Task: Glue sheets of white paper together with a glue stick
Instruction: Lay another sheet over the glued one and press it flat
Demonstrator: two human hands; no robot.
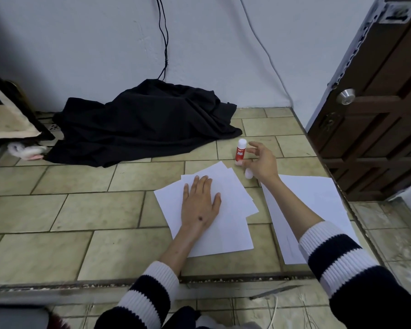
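Red and white, the glue stick (240, 150) stands straight up on the tiled surface (81, 210), white end on top. Right hand (259, 162) sits just beside it, fingers spread, holding nothing. Left hand (201, 200) lies flat, fingers spread, on the paper (226, 224). More sheets (318, 198) lie under the right arm.

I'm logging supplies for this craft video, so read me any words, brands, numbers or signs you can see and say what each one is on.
"GLUE STICK": white letters on the red label of the glue stick, standing upright on the tiled surface by the right hand; blurred, so a likely reading.
Small brand line above it: too blurred to read.
White paper sheets under the left hand: no print visible.
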